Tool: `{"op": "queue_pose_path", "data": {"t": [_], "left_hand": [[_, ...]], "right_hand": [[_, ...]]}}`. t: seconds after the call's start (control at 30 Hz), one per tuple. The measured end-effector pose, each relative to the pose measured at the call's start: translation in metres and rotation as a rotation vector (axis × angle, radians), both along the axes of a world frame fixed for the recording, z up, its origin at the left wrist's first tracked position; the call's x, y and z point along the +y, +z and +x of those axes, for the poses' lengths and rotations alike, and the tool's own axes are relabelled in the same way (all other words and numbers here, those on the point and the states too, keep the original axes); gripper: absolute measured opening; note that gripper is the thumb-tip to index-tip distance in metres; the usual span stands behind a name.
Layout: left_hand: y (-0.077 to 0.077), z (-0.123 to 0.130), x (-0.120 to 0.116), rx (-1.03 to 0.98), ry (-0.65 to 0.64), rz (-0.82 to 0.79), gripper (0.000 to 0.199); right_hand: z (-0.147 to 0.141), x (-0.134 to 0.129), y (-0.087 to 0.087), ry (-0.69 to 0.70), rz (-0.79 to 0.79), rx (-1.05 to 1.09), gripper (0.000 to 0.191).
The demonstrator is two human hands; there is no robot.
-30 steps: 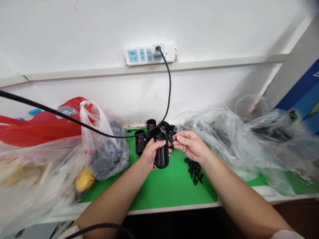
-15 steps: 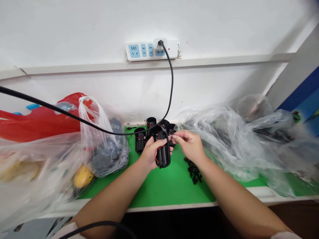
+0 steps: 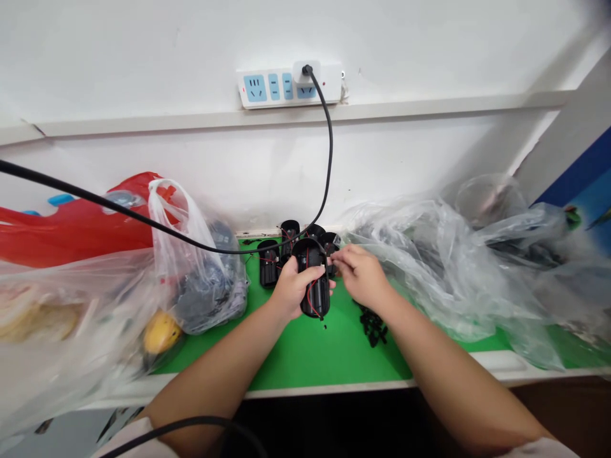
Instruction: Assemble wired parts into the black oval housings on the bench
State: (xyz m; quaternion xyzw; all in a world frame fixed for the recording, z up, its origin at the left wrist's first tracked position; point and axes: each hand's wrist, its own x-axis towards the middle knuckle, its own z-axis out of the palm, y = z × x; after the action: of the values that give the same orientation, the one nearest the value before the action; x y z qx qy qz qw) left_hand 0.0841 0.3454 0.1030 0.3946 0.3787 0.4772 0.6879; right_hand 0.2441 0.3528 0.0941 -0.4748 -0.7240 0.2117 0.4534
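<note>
A black cylindrical plastic housing with thin red wires along its side is gripped in my left hand, the thumb lying across its front. Close to its right rim, my right hand has thumb and fingertips pinched together; whatever is between them is too small to make out. Behind stand several similar black housings with red wires, partly covered by the held one. Below my right wrist lies a loose pile of small black parts on the green tabletop.
Clear plastic bags spread over the right side. On the left are a white carrier bag, a red bag and a yellow object under plastic. A black cable hangs from the wall power strip, crossing above the housings.
My right hand has drawn slightly right, away from the housing. The housing has turned a little in my left hand, showing more of its open top and red wires.
</note>
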Motion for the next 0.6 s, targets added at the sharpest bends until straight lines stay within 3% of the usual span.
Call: {"op": "queue_pose_path", "data": {"t": [0.13, 0.2, 0.37, 0.6], "left_hand": [[0.004, -0.002, 0.001, -0.006, -0.037, 0.003, 0.041], [0.005, -0.003, 0.001, 0.0, -0.027, -0.022, 0.041], [0.003, -0.005, 0.002, 0.029, -0.014, -0.08, 0.044], [0.004, -0.004, 0.001, 0.053, 0.008, -0.059, 0.046]], "right_hand": [[0.005, -0.003, 0.011, 0.211, -0.498, 0.592, 0.021], [0.006, -0.005, 0.014, 0.323, -0.644, 0.777, 0.029], [0.004, -0.008, 0.016, 0.433, -0.785, 0.864, 0.034], [0.002, -0.011, 0.015, 0.432, -0.808, 0.89, 0.034]]}}
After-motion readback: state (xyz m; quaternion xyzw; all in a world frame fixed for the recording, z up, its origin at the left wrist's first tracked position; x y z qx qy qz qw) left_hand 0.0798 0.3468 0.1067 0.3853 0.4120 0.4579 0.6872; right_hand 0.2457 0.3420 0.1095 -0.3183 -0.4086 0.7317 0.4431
